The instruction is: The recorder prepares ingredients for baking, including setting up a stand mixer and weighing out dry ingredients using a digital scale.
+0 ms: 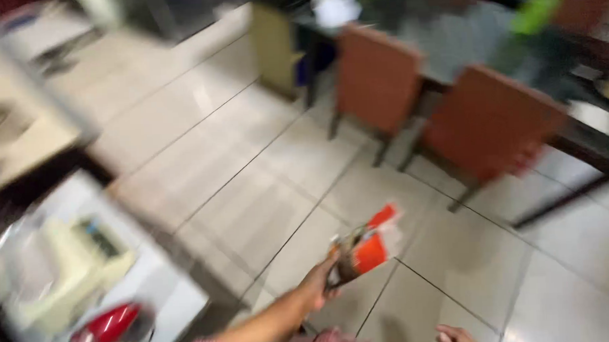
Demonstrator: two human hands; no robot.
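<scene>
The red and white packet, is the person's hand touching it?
Touching. The head view shows the left hand with its fingers wrapped around the lower end of the red and white packet.

A crumpled red-and-white packet (362,246) (badly blurred) was gripped at its lower end, tilted upward above the tiled floor.

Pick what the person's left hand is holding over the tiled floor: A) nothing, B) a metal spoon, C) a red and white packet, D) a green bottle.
C: the left hand grips a red and white packet held out over the floor, though blur hides its details.
</scene>
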